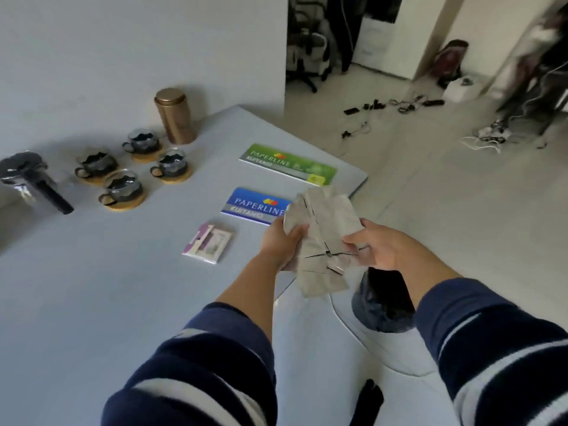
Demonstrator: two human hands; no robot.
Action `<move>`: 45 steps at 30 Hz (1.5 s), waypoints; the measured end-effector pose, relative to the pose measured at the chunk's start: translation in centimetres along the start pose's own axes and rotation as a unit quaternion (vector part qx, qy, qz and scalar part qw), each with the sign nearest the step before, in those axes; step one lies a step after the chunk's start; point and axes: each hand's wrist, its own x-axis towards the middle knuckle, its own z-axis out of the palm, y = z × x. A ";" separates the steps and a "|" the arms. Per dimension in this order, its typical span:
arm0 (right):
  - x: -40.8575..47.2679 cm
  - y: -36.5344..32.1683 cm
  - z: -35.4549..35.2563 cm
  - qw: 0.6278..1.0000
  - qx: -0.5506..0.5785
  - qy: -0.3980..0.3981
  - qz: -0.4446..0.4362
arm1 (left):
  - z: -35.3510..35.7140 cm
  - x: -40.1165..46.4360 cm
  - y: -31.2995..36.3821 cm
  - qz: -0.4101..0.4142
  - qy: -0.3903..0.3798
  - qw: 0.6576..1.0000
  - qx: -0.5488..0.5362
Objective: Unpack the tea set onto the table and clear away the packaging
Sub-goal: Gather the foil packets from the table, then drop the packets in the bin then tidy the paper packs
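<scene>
Both hands hold a bundle of grey paper packaging (324, 232) over the table's right edge. My left hand (281, 242) grips its left side, and my right hand (381, 245) pinches its right side. Several dark glass cups (123, 187) sit on round cork coasters at the far left of the grey table (92, 287). A teapot with a black handle (29, 179) stands at the left edge. Behind the cups rises a copper tea canister (175, 116).
Two flat Paperline packs, green (287, 164) and blue (256, 206), lie near the table's right edge, with a small purple-and-white card packet (207, 247) beside them. Below my hands stands a dark bin (384, 302) on the floor. Cables litter the floor beyond.
</scene>
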 end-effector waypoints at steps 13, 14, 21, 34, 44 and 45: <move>7.2 3.0 -27.4 0.927 -0.140 0.315 -0.150 | 32.1 8.5 5.4 -0.004 -0.048 0.999 0.004; 8.5 4.1 -28.4 0.921 -0.139 0.330 -0.153 | 33.8 9.1 4.6 -0.009 -0.041 0.999 -0.007; 21.3 15.7 -33.0 0.909 -0.039 0.397 -0.122 | 44.7 15.7 -6.9 -0.038 -0.066 0.996 -0.040; 29.3 21.7 -34.3 0.966 -0.145 0.133 0.166 | 44.8 21.1 -15.8 -0.081 -0.303 0.848 0.427; 20.2 -1.5 -26.7 0.956 -0.281 0.086 0.001 | 30.5 18.7 4.6 -0.056 -0.185 0.901 0.389; 19.6 -3.7 -25.3 0.953 -0.292 0.081 -0.025 | 28.5 18.7 6.4 -0.056 -0.160 0.917 0.361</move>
